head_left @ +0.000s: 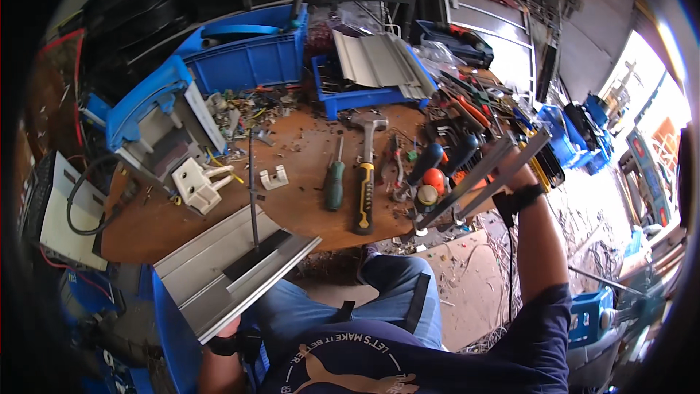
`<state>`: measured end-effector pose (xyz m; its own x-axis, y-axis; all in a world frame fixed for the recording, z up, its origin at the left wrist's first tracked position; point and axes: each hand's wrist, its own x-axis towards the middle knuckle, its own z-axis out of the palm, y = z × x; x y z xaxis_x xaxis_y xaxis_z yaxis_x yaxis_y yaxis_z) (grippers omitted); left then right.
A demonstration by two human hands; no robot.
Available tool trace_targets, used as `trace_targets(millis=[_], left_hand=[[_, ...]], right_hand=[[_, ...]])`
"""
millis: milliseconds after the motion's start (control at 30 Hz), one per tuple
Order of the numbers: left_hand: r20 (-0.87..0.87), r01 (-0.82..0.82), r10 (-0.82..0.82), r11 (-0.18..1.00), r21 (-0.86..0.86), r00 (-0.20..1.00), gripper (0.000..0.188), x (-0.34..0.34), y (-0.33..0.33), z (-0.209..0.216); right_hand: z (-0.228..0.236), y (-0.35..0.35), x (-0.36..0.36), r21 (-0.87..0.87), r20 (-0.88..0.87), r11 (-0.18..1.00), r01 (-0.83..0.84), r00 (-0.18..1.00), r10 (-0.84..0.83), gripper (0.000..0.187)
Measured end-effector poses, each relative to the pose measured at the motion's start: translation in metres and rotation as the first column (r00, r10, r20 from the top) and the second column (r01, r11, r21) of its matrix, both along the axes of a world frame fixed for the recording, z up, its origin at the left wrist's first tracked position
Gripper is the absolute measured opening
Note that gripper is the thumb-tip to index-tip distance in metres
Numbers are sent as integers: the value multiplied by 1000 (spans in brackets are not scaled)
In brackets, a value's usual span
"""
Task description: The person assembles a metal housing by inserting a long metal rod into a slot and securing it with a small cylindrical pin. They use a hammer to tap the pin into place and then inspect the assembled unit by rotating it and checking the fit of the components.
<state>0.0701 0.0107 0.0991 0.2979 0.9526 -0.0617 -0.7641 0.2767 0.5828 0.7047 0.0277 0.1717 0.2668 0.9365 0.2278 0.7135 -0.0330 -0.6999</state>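
My left hand point(228, 327) is closed on the near edge of a ribbed silver metal panel point(211, 259), tilted over my lap; most of its fingers are hidden under the panel. A black strip lies along the panel, and a thin dark rod point(252, 190) rises from it. On the right, my raised right hand point(516, 168) grips a pair of long grey metal bars point(474, 179), which slant down toward the table edge. Between the hands, a hammer point(365, 190) with a yellow-black handle, a green-handled screwdriver point(335, 175) and red-handled pliers point(394, 160) lie on the wooden table.
Blue crates point(248, 58) stand at the back, one bearing ribbed metal sheets point(375, 62). A blue-and-grey casing point(160, 124) and a cream plastic part point(197, 184) sit at left. Many tools crowd the right side, near an orange ball-shaped thing point(434, 179). Scraps litter the floor.
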Motion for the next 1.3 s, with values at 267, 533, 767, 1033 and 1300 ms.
trace_targets(millis=[267, 533, 767, 1033, 1300], left_hand=[[8, -19, 20, 1000, -17, 1000, 60, -7, -13, 7], [-8, 6, -6, 1000, -27, 1000, 61, -6, -14, 11], [-8, 79, -79, 997, -26, 997, 62, 13, -4, 11], [2, 159, -159, 987, -21, 987, 64, 25, 6, 16], [-66, 341, -345, 938, -69, 936, 65, 37, -6, 29]], right_hand=[[41, -1, -20, 223, -127, 955, 195, 977, -170, 26], [4, -212, -74, 97, -494, 978, 186, 862, -115, 27], [-10, -192, -164, -237, -608, 892, -385, 775, 173, 29], [-22, -114, -256, 11, -710, 918, -397, 643, 287, 77], [-1, -90, -283, 36, -162, 834, -550, 820, 548, 68]])
